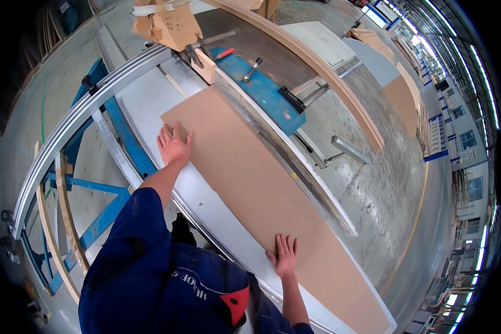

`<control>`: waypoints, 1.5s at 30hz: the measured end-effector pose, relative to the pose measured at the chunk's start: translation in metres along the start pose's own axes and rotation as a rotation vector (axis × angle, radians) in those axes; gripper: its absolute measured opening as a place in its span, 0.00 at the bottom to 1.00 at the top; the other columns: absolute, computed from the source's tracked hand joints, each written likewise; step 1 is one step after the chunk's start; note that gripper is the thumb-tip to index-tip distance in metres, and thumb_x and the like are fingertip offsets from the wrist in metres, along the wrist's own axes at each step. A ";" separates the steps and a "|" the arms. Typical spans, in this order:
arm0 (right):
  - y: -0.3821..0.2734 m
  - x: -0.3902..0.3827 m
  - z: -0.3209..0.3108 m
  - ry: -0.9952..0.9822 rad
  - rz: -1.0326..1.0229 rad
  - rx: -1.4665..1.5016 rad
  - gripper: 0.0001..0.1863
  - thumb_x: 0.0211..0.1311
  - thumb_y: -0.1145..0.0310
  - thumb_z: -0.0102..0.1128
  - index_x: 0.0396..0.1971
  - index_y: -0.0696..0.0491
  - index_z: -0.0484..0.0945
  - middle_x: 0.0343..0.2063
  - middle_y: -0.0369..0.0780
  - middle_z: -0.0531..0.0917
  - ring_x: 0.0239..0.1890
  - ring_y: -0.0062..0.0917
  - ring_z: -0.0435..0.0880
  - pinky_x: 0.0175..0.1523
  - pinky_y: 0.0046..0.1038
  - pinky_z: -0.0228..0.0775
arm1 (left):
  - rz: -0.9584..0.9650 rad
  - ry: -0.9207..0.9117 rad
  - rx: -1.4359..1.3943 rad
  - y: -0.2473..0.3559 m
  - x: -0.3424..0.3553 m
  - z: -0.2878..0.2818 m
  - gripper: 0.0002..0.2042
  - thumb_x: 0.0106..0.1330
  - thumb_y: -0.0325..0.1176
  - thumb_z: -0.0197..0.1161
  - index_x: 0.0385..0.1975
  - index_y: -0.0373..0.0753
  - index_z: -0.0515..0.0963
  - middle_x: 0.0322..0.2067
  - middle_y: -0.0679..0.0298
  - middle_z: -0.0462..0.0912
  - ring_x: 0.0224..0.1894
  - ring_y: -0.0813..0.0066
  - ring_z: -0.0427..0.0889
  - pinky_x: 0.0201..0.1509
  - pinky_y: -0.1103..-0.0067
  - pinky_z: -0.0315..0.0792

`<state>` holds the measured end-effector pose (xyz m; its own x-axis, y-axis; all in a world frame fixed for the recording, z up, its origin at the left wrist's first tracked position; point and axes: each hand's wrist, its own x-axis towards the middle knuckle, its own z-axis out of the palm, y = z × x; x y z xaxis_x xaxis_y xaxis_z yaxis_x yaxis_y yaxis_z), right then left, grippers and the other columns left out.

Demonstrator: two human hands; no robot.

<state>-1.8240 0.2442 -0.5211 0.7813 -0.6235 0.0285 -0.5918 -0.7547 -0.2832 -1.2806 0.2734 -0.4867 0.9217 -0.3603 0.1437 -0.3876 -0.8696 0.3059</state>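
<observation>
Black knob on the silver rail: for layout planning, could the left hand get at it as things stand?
Probably, with a lean: the left hand rests open at the edge of the brown board, nothing upright visible between it and the black knob.

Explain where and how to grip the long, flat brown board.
Probably by the near long edge of the brown board, from the person's side, at two spread points: it is long and lies flat on the white tabletop, while its far edge runs beside the pale-edged rail. The left hand and right hand rest by the near edge.
</observation>
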 end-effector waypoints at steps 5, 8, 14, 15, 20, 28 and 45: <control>0.006 0.009 0.009 0.028 0.027 0.048 0.41 0.65 0.49 0.67 0.73 0.53 0.69 0.70 0.44 0.75 0.75 0.46 0.66 0.82 0.56 0.41 | 0.012 0.000 0.013 0.001 0.006 0.007 0.37 0.74 0.61 0.55 0.78 0.49 0.62 0.80 0.50 0.52 0.83 0.57 0.47 0.85 0.59 0.40; 0.008 0.012 0.009 0.020 0.027 0.034 0.41 0.64 0.49 0.68 0.73 0.53 0.69 0.69 0.44 0.75 0.75 0.45 0.66 0.82 0.56 0.41 | 0.020 0.003 0.012 0.001 0.008 0.009 0.37 0.74 0.61 0.55 0.78 0.49 0.62 0.80 0.50 0.53 0.83 0.57 0.47 0.85 0.60 0.41; 0.012 0.011 0.005 -0.009 0.011 0.018 0.40 0.64 0.49 0.68 0.72 0.53 0.70 0.69 0.44 0.76 0.75 0.46 0.66 0.83 0.56 0.41 | 0.070 0.025 0.003 -0.005 0.007 0.010 0.36 0.73 0.61 0.56 0.77 0.50 0.63 0.79 0.49 0.54 0.82 0.58 0.49 0.85 0.60 0.43; 0.013 0.011 0.005 -0.015 0.013 0.009 0.40 0.64 0.49 0.68 0.72 0.53 0.70 0.69 0.44 0.76 0.75 0.46 0.65 0.83 0.56 0.41 | 0.077 0.033 -0.004 -0.006 0.007 0.010 0.36 0.73 0.60 0.57 0.77 0.50 0.64 0.79 0.49 0.55 0.82 0.58 0.50 0.85 0.60 0.43; 0.018 0.009 0.008 -0.028 0.001 -0.005 0.41 0.64 0.49 0.67 0.73 0.53 0.69 0.70 0.44 0.75 0.75 0.46 0.65 0.83 0.56 0.41 | 0.125 0.055 -0.037 -0.012 0.005 0.011 0.35 0.72 0.59 0.60 0.75 0.50 0.67 0.77 0.47 0.58 0.81 0.56 0.53 0.84 0.60 0.46; 0.020 0.011 0.005 -0.022 -0.010 -0.006 0.41 0.65 0.48 0.66 0.73 0.52 0.68 0.70 0.43 0.74 0.76 0.46 0.64 0.82 0.56 0.42 | 0.213 0.095 -0.037 -0.020 0.010 0.015 0.35 0.71 0.57 0.63 0.75 0.50 0.67 0.76 0.42 0.58 0.80 0.49 0.53 0.84 0.59 0.48; 0.022 0.016 0.003 -0.089 -0.030 0.028 0.36 0.67 0.51 0.65 0.71 0.53 0.72 0.68 0.44 0.76 0.75 0.48 0.66 0.81 0.56 0.44 | 0.348 0.037 -0.024 -0.044 0.008 0.002 0.32 0.72 0.49 0.64 0.75 0.49 0.68 0.76 0.44 0.61 0.80 0.45 0.56 0.82 0.60 0.53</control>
<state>-1.8242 0.2179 -0.5298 0.8136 -0.5795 -0.0473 -0.5633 -0.7657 -0.3105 -1.2561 0.3082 -0.5009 0.7333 -0.6210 0.2768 -0.6792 -0.6883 0.2549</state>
